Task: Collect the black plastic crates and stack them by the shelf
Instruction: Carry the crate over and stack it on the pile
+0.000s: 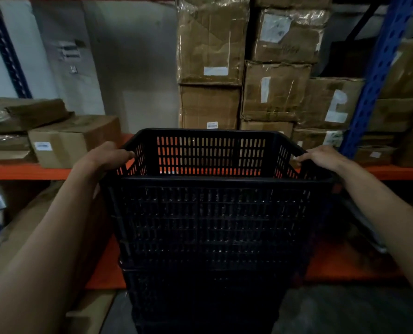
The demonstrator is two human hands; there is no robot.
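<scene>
A black slotted plastic crate (210, 155) is the top one of a nested stack of black crates (207, 237) standing on the floor in front of the shelf. My left hand (106, 156) grips the top crate's left rim, fingers curled over the edge. My right hand (321, 156) grips its right rim the same way. Both forearms reach in from the bottom corners. The stack's base is lost in shadow at the bottom of the view.
An orange shelf beam (24, 171) runs behind the crates, with a lower orange beam (345, 261) near the floor. Cardboard boxes (273, 90) are piled on the shelf at centre right, a smaller box (75, 141) at left. A blue upright (376, 75) stands at right.
</scene>
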